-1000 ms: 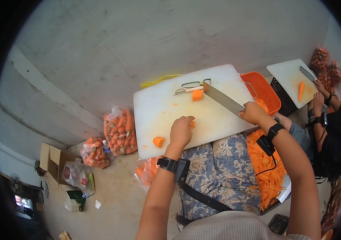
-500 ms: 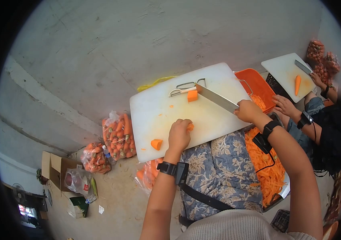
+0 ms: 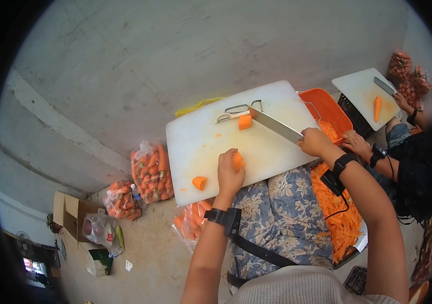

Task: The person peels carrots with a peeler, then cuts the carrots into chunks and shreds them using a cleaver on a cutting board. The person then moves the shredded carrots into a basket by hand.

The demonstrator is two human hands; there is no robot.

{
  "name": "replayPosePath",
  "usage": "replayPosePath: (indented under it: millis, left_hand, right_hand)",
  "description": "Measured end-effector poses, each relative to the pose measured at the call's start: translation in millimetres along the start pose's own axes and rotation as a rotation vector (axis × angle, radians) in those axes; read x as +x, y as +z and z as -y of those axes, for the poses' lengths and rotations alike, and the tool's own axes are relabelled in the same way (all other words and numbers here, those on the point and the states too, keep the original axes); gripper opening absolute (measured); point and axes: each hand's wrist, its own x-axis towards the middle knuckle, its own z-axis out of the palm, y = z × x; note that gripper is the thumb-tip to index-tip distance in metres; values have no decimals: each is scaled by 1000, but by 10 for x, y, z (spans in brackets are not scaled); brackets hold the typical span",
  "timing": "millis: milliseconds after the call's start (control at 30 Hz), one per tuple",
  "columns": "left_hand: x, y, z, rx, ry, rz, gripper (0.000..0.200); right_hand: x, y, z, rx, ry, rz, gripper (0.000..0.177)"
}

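My right hand (image 3: 316,142) is closed on the handle of a kitchen knife (image 3: 277,125), whose blade rests across the white cutting board (image 3: 190,147). Near the board's front edge, my left hand (image 3: 230,175) has its fingers around a carrot piece (image 3: 238,161). A second carrot chunk (image 3: 245,121) sits by the blade's tip, in front of peelers (image 3: 232,115). Left of my left hand lies a smaller carrot end (image 3: 200,183). Tiny orange scraps dot the board.
Bags of carrots (image 3: 151,172) stand on the floor at left, near a cardboard box (image 3: 71,215). Carrot shavings (image 3: 335,218) fill a container at right. Beyond it are an orange tub (image 3: 327,106), a co-worker's hand (image 3: 357,144) and another cutting board (image 3: 358,86).
My left hand has turned slightly, and more of the carrot piece in it shows. My right hand and the knife stay nearly still. The co-worker's nearer hand has shifted slightly beside the orange tub.
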Motion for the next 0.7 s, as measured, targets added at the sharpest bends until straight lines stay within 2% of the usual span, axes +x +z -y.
replayPosePath:
  millis: [133,300,500,600,700]
  left_hand:
    - [4,30,-21,73,63,87,36]
    - [-11,-21,-172,162,-44,269,34]
    - [-45,-73,-110,28,-18,162,27]
    - [-13,-55,-158,60,36,96,25]
    - [-81,51,23,124,75,193,28]
  right_hand:
    - [-23,-11,20,-9,4,-4,28]
    - [-69,-33,68,-1,-13,0,27]
    - [-39,0,27,-31,-41,-24,27]
    - [-60,-14,58,-10,-8,-2,28]
    - [-109,-47,97,-17,-7,0,27]
